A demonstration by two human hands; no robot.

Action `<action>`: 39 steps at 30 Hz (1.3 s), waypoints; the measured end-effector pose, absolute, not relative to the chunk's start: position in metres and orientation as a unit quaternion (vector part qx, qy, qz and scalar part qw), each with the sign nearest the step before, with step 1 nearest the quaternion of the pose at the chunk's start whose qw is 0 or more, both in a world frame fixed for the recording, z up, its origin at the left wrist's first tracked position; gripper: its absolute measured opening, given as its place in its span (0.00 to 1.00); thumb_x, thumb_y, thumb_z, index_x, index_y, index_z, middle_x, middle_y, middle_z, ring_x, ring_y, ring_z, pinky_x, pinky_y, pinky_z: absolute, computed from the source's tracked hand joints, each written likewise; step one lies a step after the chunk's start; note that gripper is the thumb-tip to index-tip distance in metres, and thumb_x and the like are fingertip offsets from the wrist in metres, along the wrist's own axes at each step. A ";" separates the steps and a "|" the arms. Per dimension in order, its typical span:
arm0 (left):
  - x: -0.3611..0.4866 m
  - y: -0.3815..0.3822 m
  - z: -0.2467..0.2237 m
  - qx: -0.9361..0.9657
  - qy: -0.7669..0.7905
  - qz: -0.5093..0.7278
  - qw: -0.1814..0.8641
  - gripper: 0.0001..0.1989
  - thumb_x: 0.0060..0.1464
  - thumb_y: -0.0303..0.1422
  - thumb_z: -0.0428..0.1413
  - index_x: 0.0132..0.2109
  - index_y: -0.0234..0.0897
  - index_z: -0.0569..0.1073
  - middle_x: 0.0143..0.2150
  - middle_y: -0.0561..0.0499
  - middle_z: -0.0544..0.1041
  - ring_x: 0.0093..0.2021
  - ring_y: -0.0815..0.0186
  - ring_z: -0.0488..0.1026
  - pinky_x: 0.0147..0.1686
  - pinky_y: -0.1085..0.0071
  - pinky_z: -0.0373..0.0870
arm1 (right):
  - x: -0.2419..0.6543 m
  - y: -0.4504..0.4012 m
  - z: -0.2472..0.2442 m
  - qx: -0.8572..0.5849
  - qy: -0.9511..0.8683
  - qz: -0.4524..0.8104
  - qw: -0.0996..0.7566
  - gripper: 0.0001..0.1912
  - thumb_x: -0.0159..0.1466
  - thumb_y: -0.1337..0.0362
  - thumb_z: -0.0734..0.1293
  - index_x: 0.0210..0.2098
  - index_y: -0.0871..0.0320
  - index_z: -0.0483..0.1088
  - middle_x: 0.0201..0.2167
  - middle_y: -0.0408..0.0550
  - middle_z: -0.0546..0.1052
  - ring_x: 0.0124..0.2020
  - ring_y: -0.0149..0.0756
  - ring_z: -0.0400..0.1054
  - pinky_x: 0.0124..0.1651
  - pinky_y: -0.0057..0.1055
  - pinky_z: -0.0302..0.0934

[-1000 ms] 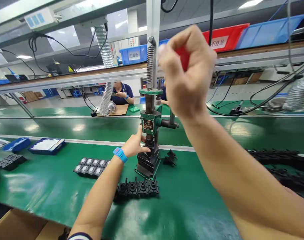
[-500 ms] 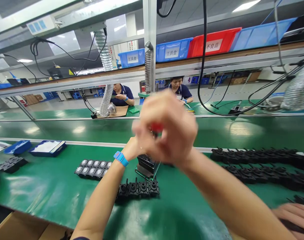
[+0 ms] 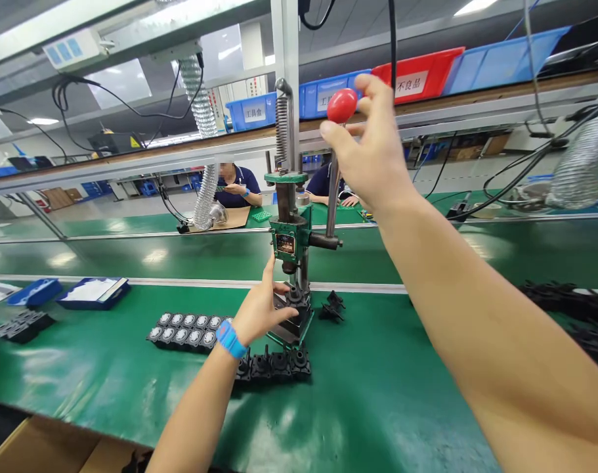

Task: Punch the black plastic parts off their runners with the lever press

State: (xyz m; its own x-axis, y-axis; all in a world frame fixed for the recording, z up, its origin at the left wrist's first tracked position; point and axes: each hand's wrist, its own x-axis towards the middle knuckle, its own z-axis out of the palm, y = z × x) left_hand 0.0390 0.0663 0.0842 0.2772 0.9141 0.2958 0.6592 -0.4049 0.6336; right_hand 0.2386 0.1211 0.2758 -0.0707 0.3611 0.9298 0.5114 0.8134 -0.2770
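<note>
A green hand press (image 3: pixel 291 240) stands upright on the bench, its lever raised and topped by a red ball knob (image 3: pixel 342 106). My right hand (image 3: pixel 375 141) is at the knob, fingers apart and curved beside it, not wrapped round it. Low at the press base, my left hand (image 3: pixel 264 305) has its index finger pointing up and its thumb stretched out, next to a black part (image 3: pixel 296 297) under the ram. Whether it touches that part is unclear. A row of black parts (image 3: pixel 274 364) lies in front of the press.
Black parts with white discs (image 3: pixel 185 332) sit left of the press, and a small black piece (image 3: pixel 333 307) right of it. More black parts (image 3: pixel 555 295) are at far right. Blue trays (image 3: pixel 94 293) lie at left. Two people sit across the bench. A black cable hangs overhead.
My right hand has risen from in front of the press to the raised knob, uncovering the press. My left hand now shows with its fingers apart. The other person's hand at lower right is gone from view.
</note>
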 end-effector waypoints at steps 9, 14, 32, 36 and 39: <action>0.114 0.002 0.009 0.870 0.448 0.168 0.118 0.58 0.47 0.34 0.68 0.71 0.33 0.35 0.46 0.46 0.80 0.54 0.54 0.72 0.65 0.45 0.51 | 0.307 0.000 0.036 -0.432 -0.809 0.035 0.398 0.20 0.62 0.46 0.67 0.48 0.49 0.72 0.50 0.49 0.74 0.50 0.41 0.71 0.51 0.39 0.70; 0.109 -0.001 0.009 0.883 0.441 0.135 0.081 0.53 0.48 0.40 0.68 0.70 0.33 0.46 0.56 0.40 0.76 0.65 0.51 0.62 0.66 0.46 0.50 | 0.314 -0.004 -0.045 -0.478 -0.829 0.105 0.272 0.24 0.65 0.44 0.61 0.52 0.50 0.73 0.51 0.50 0.75 0.50 0.42 0.73 0.53 0.39 0.70; -0.079 -0.028 -0.008 0.763 0.621 0.062 0.168 0.33 0.58 0.41 0.57 0.68 0.53 0.58 0.59 0.48 0.72 0.49 0.55 0.77 0.47 0.63 0.73 | 0.260 0.010 -0.038 -0.515 -0.787 0.242 0.236 0.22 0.67 0.53 0.61 0.58 0.49 0.69 0.56 0.49 0.71 0.50 0.39 0.72 0.47 0.33 0.72; -0.070 -0.023 0.002 0.768 0.614 0.022 0.182 0.26 0.60 0.39 0.56 0.65 0.51 0.64 0.57 0.48 0.75 0.53 0.54 0.75 0.49 0.63 0.72 | 0.262 0.010 -0.035 -0.528 -0.777 0.243 0.243 0.21 0.66 0.56 0.61 0.57 0.51 0.70 0.57 0.50 0.71 0.53 0.41 0.70 0.50 0.37 0.71; -0.054 -0.026 -0.002 0.779 0.596 0.017 0.195 0.24 0.60 0.38 0.54 0.63 0.50 0.67 0.58 0.48 0.74 0.52 0.55 0.76 0.51 0.63 0.72 | 0.275 0.001 -0.032 -0.547 -0.762 0.243 0.247 0.21 0.66 0.60 0.62 0.58 0.52 0.70 0.58 0.50 0.71 0.56 0.41 0.68 0.52 0.37 0.69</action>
State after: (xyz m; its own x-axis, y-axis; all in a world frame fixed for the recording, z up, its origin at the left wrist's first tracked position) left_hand -0.0541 -0.0261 -0.0020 0.2891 0.9347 -0.2068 0.9217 -0.2134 0.3240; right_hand 0.2750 0.0011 -0.0315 -0.2793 0.9537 0.1111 0.7140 0.2837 -0.6402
